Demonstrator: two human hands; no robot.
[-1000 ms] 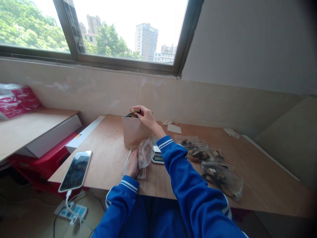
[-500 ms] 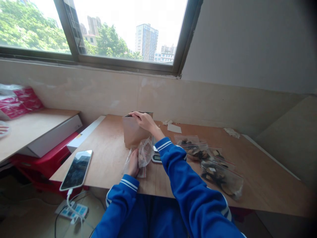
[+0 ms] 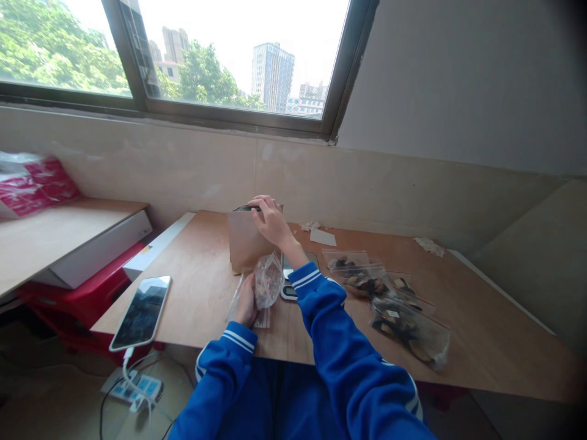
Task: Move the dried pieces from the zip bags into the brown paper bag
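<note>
A brown cardboard box (image 3: 250, 241) stands upright at the back of the table, its top open. My right hand (image 3: 270, 223) is over the box's rim, fingers curved down at the opening; their tips are partly hidden. Lower down, my left hand (image 3: 247, 300) is closed on a clear plastic zip bag (image 3: 269, 281) whose mouth gapes towards the right. More flat clear bags (image 3: 263, 319) lie under and beside that hand. Just right of the open bag sits a small digital scale (image 3: 288, 292), partly covered by my right forearm.
Several zip bags of dark dried pieces (image 3: 410, 333) lie on the table's right side. A phone (image 3: 141, 315) on a charging cable rests at the left edge, above a power strip (image 3: 137, 390). White paper (image 3: 323, 237) lies behind the scale. A red stool (image 3: 87, 302) stands left.
My right hand has shifted slightly up and to the right at the box's top, its fingers more raised. The left hand and the bag have hardly moved.
</note>
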